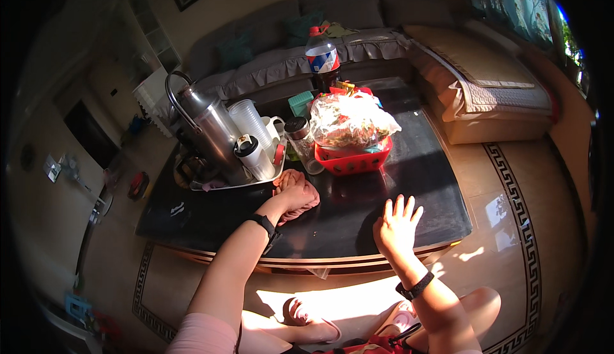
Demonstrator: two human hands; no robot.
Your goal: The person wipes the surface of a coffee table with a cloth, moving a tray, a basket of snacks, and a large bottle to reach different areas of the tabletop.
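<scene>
My left hand (pixel 293 194) grips a bunched pink cloth (pixel 307 206) that presses on the dark top of a coffee table (pixel 336 231). The cloth lies close to the front right corner of a white tray (pixel 225 187). Over the right front part of the tabletop, my right hand (pixel 399 224) has its fingers spread and holds nothing. Whether its palm touches the table I cannot tell. A red plastic basket (pixel 355 161) heaped with bagged items stands beyond and between the hands. Beside it is a glass jar (pixel 302 143) with a dark lid.
On the tray are a steel thermos jug (pixel 211 128), a white tumbler (pixel 256 159) with a black lid and stacked plastic cups (pixel 249 121). A red-capped cola bottle (pixel 322 59) rises behind the basket. Beyond the table runs a grey sofa (pixel 268 66).
</scene>
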